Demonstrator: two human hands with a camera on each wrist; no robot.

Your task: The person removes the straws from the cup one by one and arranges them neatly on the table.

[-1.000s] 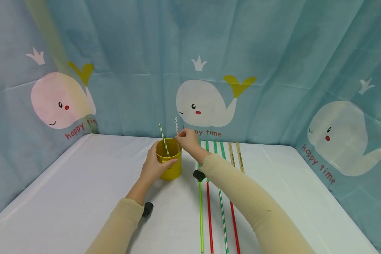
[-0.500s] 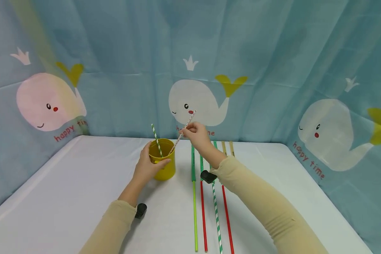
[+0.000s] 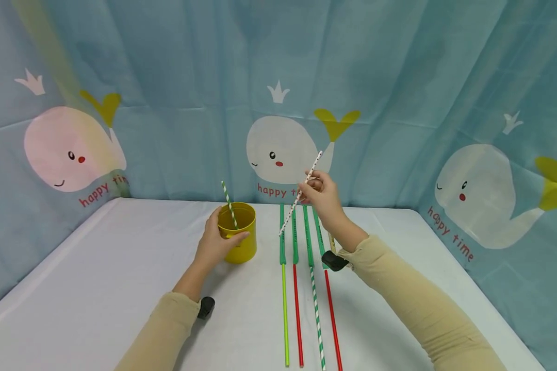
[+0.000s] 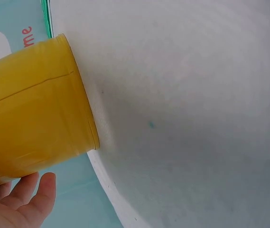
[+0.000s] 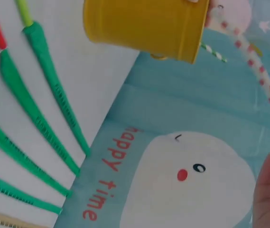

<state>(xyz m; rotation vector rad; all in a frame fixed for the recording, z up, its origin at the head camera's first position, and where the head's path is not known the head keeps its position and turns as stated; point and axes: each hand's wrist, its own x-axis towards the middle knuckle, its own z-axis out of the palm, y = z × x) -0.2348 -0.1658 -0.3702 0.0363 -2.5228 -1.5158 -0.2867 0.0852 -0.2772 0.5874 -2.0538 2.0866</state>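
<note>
In the head view my left hand [image 3: 213, 241] holds the side of a yellow bucket [image 3: 244, 248], thumb on the near side and fingers round the left. The left wrist view shows its fingertips against the bucket's wall [image 4: 35, 109]. A green-and-white striped paper straw [image 3: 229, 201] leans inside the bucket. To the right of the bucket, my right hand [image 3: 324, 198] pinches a white paper straw with red dots [image 3: 288, 219], tilted in the air above the table. In the right wrist view the dotted straw [image 5: 263, 78] crosses the right edge.
On the white table [image 3: 134, 273], several straws lie in a row at right, partly in green printed sleeves [image 3: 308, 237]: a lime one [image 3: 285, 314], red ones [image 3: 298, 314] and a green-striped one [image 3: 317, 319]. A brown sleeve [image 3: 331, 242] is half hidden. A whale-print curtain [image 3: 190, 103] hangs behind.
The right hand has drawn the dotted straw up out of the bucket and carried it to the right, over the green sleeves. The left hand stays on the bucket. The head view has shifted slightly.
</note>
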